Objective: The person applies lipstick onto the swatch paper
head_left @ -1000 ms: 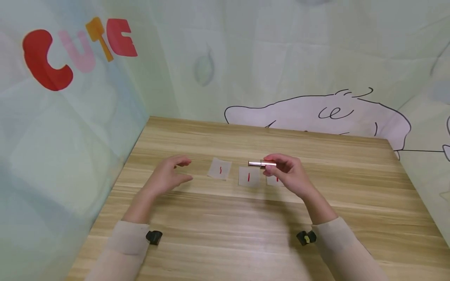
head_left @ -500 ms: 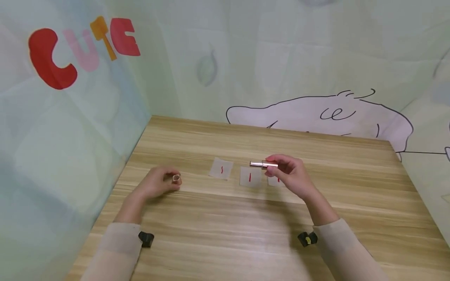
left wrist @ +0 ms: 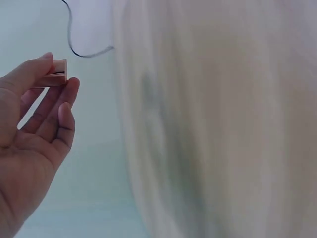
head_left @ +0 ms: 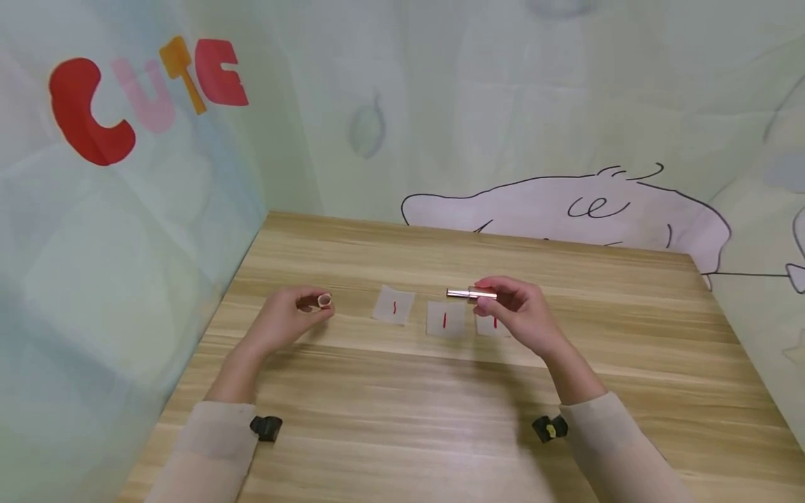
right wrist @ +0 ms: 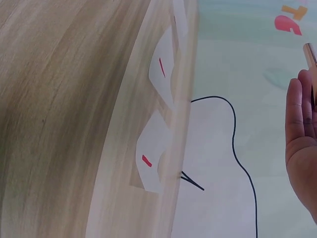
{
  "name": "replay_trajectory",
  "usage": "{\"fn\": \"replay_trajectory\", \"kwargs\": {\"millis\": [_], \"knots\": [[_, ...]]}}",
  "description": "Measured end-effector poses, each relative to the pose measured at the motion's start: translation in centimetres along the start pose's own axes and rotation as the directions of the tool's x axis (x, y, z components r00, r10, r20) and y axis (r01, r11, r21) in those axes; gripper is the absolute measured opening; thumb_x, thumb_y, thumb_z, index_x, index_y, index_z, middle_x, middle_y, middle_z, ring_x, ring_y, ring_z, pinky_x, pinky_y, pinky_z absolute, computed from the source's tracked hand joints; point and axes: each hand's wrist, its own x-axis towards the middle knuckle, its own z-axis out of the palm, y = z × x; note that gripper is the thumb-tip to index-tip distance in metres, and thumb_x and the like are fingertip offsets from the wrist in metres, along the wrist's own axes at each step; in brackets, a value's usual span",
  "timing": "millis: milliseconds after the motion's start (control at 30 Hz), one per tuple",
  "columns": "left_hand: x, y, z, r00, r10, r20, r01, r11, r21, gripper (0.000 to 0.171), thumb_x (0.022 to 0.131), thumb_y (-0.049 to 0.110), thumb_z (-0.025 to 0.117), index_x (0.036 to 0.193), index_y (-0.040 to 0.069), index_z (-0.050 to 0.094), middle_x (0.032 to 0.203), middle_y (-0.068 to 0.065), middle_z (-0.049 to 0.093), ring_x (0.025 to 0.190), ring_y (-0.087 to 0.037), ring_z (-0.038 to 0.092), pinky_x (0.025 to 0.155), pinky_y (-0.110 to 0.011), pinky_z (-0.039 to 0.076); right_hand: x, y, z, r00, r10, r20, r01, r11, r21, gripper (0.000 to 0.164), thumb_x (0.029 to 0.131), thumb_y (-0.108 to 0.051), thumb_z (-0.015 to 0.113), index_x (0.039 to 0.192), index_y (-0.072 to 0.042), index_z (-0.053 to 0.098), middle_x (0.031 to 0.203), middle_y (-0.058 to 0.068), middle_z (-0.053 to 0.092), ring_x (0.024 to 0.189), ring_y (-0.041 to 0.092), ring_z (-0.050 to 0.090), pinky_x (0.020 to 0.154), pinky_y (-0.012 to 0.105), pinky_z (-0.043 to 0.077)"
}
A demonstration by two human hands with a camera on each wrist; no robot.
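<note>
Between the thumb and fingers of my right hand (head_left: 525, 314) is an uncapped lipstick (head_left: 462, 293), held level with its narrow silvery end pointing left. It hangs above the table and overlaps the right paper in the head view. My left hand (head_left: 286, 318) pinches the rose-gold lipstick cap (head_left: 324, 300), its hollow mouth facing right. The left wrist view shows the boxy cap (left wrist: 58, 74) between thumb and fingertips. Three small white paper squares lie between the hands: a left one (head_left: 383, 307), a middle one (head_left: 434, 323) and a right one (head_left: 488, 327). Each bears a short red stroke.
The papers lie on a wood-grain table (head_left: 402, 405). A pale printed curtain (head_left: 352, 84) closes off its back and left sides. Both wrists carry black camera mounts, the left mount (head_left: 267, 428) and the right mount (head_left: 550, 427).
My left hand was empty with fingers spread one second ago. It has since moved left, taken hold of the cap and come slightly up. The right hand with the lipstick has hardly moved.
</note>
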Motion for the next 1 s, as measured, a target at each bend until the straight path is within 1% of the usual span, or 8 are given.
{"fn": "replay_trajectory", "kwargs": {"millis": [100,167,333,567,700,800,900,1000], "knots": [[0.3,1.3,0.0,0.998,0.058,-0.015,-0.058,0.998,0.015,0.022,0.084,0.022,0.072,0.104,0.015,0.070,0.097,0.003,0.068,0.088,-0.014,0.062,0.077,-0.034,0.051,0.0,0.0,0.0,1.000,-0.007,-0.002,0.007,1.000,0.000,0.028,0.086,-0.007,0.066,0.112,0.001,0.062,0.098,0.018,0.067,0.082,0.023,0.068,0.074,0.036,0.056],[0.5,2.0,0.1,0.995,0.093,-0.023,-0.092,0.995,0.030,0.018,0.083,0.022,0.072,0.101,0.018,0.070,0.095,0.006,0.068,0.087,-0.011,0.061,0.075,-0.032,0.049,0.0,-0.1,-0.1,1.000,-0.014,-0.001,0.014,1.000,0.001,0.028,0.086,-0.006,0.066,0.113,0.002,0.061,0.098,0.017,0.067,0.083,0.025,0.068,0.075,0.037,0.056],[1.1,4.0,0.2,0.990,0.140,-0.021,-0.139,0.990,0.032,0.017,0.082,0.025,0.074,0.098,0.023,0.071,0.090,0.012,0.066,0.083,-0.007,0.058,0.072,-0.030,0.046,-0.1,-0.3,-0.2,1.000,-0.026,0.000,0.026,1.000,0.010,0.029,0.086,-0.005,0.065,0.113,0.003,0.060,0.097,0.014,0.067,0.083,0.029,0.068,0.075,0.034,0.056],[2.0,6.8,0.5,0.979,0.198,0.044,-0.198,0.980,0.019,0.015,0.082,0.031,0.073,0.096,0.026,0.070,0.086,0.013,0.064,0.079,-0.007,0.056,0.067,-0.029,0.044,0.1,-0.8,-0.2,1.000,-0.029,0.004,0.029,1.000,0.004,0.029,0.085,-0.005,0.067,0.112,0.002,0.061,0.099,0.019,0.064,0.082,0.026,0.068,0.074,0.035,0.056],[2.5,8.2,1.3,0.965,0.253,0.071,-0.252,0.967,-0.017,0.015,0.081,0.029,0.074,0.095,0.025,0.071,0.082,0.012,0.063,0.076,-0.007,0.056,0.065,-0.028,0.044,0.1,-1.1,0.0,1.000,-0.022,0.010,0.022,1.000,-0.019,0.029,0.084,-0.005,0.068,0.111,0.000,0.062,0.098,0.016,0.065,0.083,0.027,0.068,0.073,0.034,0.057],[2.9,9.1,2.0,0.953,0.290,0.084,-0.287,0.957,-0.049,0.016,0.079,0.026,0.076,0.095,0.023,0.071,0.079,0.012,0.062,0.075,-0.008,0.055,0.065,-0.028,0.045,0.1,-1.3,0.2,1.000,-0.016,0.014,0.016,0.999,-0.042,0.029,0.084,-0.006,0.069,0.111,-0.002,0.063,0.097,0.015,0.066,0.082,0.027,0.068,0.061,0.027,0.055],[3.2,9.8,2.9,0.942,0.321,0.103,-0.315,0.947,-0.068,0.016,0.079,0.025,0.076,0.093,0.023,0.071,0.078,0.012,0.062,0.074,-0.008,0.055,0.065,-0.028,0.045,0.1,-1.4,0.4,1.000,-0.011,0.018,0.012,0.999,-0.053,0.028,0.084,-0.005,0.068,0.112,-0.002,0.062,0.096,0.017,0.067,0.080,0.024,0.068,0.049,0.024,0.048],[3.5,10.3,3.8,0.928,0.349,0.130,-0.342,0.937,-0.076,0.015,0.079,0.025,0.076,0.092,0.021,0.071,0.077,0.012,0.061,0.073,-0.007,0.055,0.066,-0.027,0.046,0.1,-1.4,0.6,1.000,-0.010,0.022,0.011,0.999,-0.051,0.028,0.084,-0.004,0.068,0.112,-0.001,0.062,0.095,0.017,0.067,0.079,0.022,0.068,0.045,0.025,0.044]]}}
